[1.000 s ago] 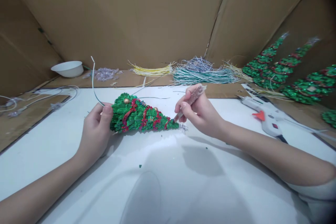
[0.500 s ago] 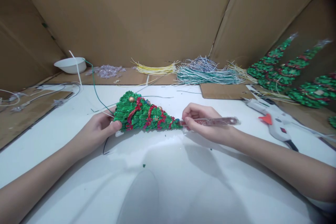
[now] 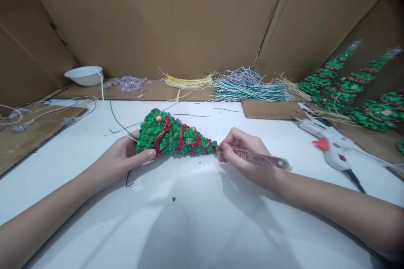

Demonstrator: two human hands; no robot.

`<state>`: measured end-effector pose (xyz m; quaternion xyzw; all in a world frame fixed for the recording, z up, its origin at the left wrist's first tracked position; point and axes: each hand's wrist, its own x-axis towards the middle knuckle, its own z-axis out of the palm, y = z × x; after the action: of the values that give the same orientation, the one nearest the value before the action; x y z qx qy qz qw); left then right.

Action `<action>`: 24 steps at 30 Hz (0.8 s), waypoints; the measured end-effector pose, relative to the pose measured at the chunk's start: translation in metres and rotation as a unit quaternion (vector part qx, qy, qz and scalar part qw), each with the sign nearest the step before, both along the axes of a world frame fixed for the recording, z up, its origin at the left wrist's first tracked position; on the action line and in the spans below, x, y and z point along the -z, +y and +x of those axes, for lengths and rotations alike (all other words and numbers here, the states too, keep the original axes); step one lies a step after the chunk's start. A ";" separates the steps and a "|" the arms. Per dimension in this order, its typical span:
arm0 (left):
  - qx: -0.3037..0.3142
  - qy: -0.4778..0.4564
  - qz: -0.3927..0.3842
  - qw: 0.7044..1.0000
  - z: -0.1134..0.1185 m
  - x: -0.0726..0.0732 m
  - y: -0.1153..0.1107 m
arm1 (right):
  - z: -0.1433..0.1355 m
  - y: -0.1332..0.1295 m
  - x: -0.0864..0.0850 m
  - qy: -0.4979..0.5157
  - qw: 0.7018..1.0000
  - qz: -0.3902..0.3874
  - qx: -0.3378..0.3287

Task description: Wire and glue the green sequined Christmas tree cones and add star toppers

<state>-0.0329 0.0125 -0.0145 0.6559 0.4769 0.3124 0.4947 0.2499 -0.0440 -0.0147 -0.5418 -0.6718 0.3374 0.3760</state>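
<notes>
A small green Christmas tree (image 3: 173,136) with red garland and gold balls lies on its side, its tip pointing right. Around its wide base my left hand (image 3: 128,153) is closed, the thumb pressing the near edge. My right hand (image 3: 244,151) pinches a slim dark-red tool (image 3: 260,157) with pale lettering and a clear covering. The tool's front end meets the tree's tip; its exact kind and working end are hidden by the fingers. A green wire (image 3: 115,115) and a white one run out from the base.
A white and grey glue gun (image 3: 336,153) with an orange trigger lies at right. Several decorated trees (image 3: 350,82) stand behind it. Bundles of yellow wires (image 3: 189,80) and green-white wires (image 3: 252,91), clear plastic pieces (image 3: 129,83) and a white bowl (image 3: 84,76) line the back.
The dark-red tool has tilted, its rear end lower, as my right hand turned slightly. My left thumb has slid right along the tree's near edge. The tree has barely moved.
</notes>
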 end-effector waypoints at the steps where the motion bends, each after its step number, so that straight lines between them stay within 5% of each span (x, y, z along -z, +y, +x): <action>1: -0.001 -0.013 -0.005 1.000 -0.001 0.002 0.000 | -0.001 -0.001 0.001 0.004 1.000 -0.005 0.004; 9: -0.026 -0.098 -0.071 0.992 -0.004 0.014 0.000 | -0.005 -0.006 0.001 -0.007 1.000 -0.014 0.021; 16: 0.029 -0.207 -0.134 0.969 -0.005 0.014 0.000 | -0.007 -0.008 -0.001 -0.012 1.000 -0.007 0.016; 24: -0.142 -0.207 -0.112 0.962 0.005 0.010 0.002 | -0.008 -0.010 -0.001 -0.041 0.999 0.015 0.003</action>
<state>-0.0276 0.0143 -0.0246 0.4428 0.4847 0.4526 0.6035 0.2415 -0.0537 -0.0138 -0.5518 -0.6899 0.3036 0.3569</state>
